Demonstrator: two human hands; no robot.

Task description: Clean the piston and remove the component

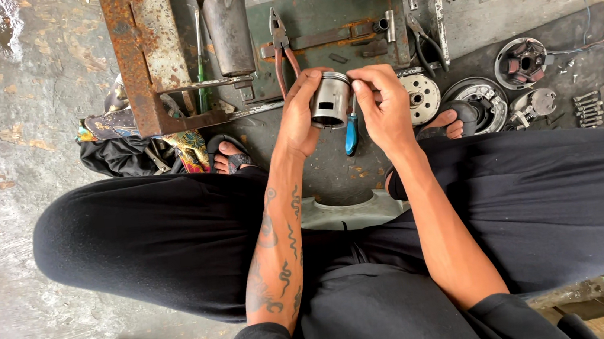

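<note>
A seated person in black trousers holds a short, ribbed metal piston (330,99) above a stained concrete floor (8,148). The left hand (301,113) wraps closed around its smooth grey side. The right hand (383,105) pinches its grooved top edge while also gripping a blue-handled tool (350,133). Red-handled pliers (280,48) lie on a green metal plate (323,10) beside a rusty steel frame (144,51). Round engine parts (485,98) rest to the right.

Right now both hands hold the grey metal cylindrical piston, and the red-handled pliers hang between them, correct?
Not quite. The head view shows both hands, left and right, on the grey metal piston, but a blue-handled tool hangs there; the red-handled pliers lie on the floor.
</note>
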